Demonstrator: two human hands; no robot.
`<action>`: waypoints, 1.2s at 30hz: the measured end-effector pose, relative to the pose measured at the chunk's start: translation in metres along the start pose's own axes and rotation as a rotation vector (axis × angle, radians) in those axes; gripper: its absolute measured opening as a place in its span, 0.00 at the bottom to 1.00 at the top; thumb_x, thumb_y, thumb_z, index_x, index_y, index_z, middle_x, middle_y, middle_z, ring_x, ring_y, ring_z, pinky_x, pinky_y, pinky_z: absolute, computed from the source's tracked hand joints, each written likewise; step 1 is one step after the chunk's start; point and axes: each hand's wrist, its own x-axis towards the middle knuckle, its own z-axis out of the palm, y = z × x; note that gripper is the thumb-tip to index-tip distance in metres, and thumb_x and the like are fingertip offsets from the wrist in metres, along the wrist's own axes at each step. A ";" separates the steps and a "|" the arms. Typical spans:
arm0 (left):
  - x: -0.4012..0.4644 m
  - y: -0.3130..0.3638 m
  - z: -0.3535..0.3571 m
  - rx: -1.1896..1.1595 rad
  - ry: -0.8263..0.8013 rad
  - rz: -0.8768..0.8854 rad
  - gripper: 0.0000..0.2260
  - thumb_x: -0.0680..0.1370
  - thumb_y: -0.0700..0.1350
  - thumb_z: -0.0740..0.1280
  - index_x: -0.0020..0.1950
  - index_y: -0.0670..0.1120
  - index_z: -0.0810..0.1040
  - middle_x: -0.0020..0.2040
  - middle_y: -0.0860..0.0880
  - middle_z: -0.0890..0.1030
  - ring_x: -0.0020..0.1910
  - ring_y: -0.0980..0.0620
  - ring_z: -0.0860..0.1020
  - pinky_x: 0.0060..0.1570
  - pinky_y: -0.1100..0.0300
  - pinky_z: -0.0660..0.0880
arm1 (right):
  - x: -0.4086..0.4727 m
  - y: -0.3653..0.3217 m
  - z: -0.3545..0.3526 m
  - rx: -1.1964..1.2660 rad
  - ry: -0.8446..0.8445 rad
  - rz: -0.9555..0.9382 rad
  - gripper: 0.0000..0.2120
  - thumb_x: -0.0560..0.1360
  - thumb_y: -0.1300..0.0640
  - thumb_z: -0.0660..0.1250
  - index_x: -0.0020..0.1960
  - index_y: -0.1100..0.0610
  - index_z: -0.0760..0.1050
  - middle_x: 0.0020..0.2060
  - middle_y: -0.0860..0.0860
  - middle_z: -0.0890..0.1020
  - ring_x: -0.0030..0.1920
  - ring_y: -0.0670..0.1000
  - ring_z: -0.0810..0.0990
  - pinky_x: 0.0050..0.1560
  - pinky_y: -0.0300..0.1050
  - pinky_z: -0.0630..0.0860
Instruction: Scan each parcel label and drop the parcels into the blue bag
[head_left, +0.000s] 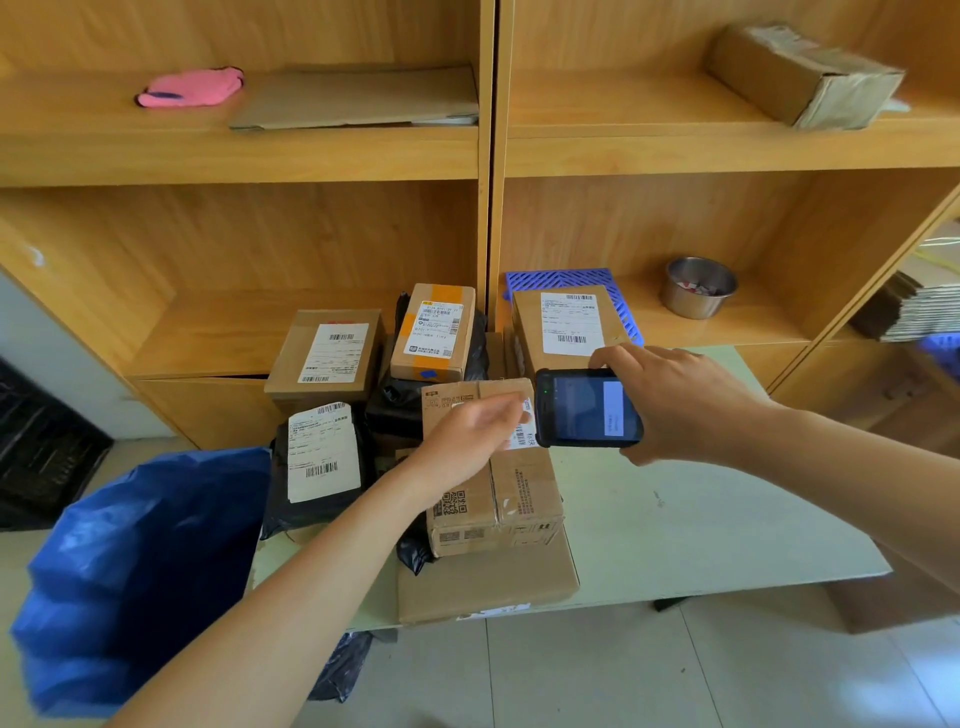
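My right hand (680, 402) holds a black handheld scanner (589, 408), screen up, just right of a brown cardboard parcel (514, 499) with a QR code. My left hand (470, 441) rests on top of that parcel, fingers by its white label (524, 434); whether it grips the box is unclear. The parcel sits on a flat cardboard parcel (488, 582). Behind lie other labelled parcels: a black bag parcel (319, 462), a brown box (327, 353), an orange-taped box (434, 332) and a taller box (566, 325). The blue bag (140, 566) stands open at the lower left.
The parcels lie on a pale table (701, 514) in front of wooden shelves (488, 150). On the shelves are a metal bowl (698, 286), a blue plastic crate piece (621, 291), a pink cloth (189, 88) and a cardboard box (800, 78). A black crate (41, 447) sits far left.
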 end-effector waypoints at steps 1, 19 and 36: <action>0.001 0.002 0.005 -0.048 -0.017 -0.008 0.16 0.82 0.55 0.59 0.69 0.58 0.72 0.59 0.63 0.78 0.58 0.63 0.78 0.58 0.65 0.75 | 0.001 -0.001 0.000 0.007 -0.003 -0.004 0.45 0.66 0.41 0.78 0.74 0.48 0.58 0.63 0.48 0.75 0.58 0.52 0.77 0.50 0.43 0.76; -0.003 -0.063 -0.064 -0.037 0.546 -0.276 0.13 0.81 0.43 0.63 0.65 0.53 0.75 0.57 0.53 0.78 0.58 0.50 0.76 0.59 0.50 0.74 | 0.002 0.025 -0.002 -0.183 -0.246 0.068 0.42 0.61 0.36 0.78 0.68 0.48 0.64 0.54 0.46 0.77 0.46 0.48 0.77 0.36 0.39 0.70; 0.010 -0.078 -0.062 -0.156 0.304 -0.480 0.21 0.83 0.54 0.59 0.74 0.51 0.67 0.71 0.49 0.71 0.65 0.48 0.73 0.64 0.46 0.73 | 0.026 0.004 -0.008 -0.084 -0.299 0.110 0.42 0.62 0.36 0.77 0.70 0.48 0.65 0.52 0.46 0.77 0.47 0.50 0.76 0.42 0.41 0.71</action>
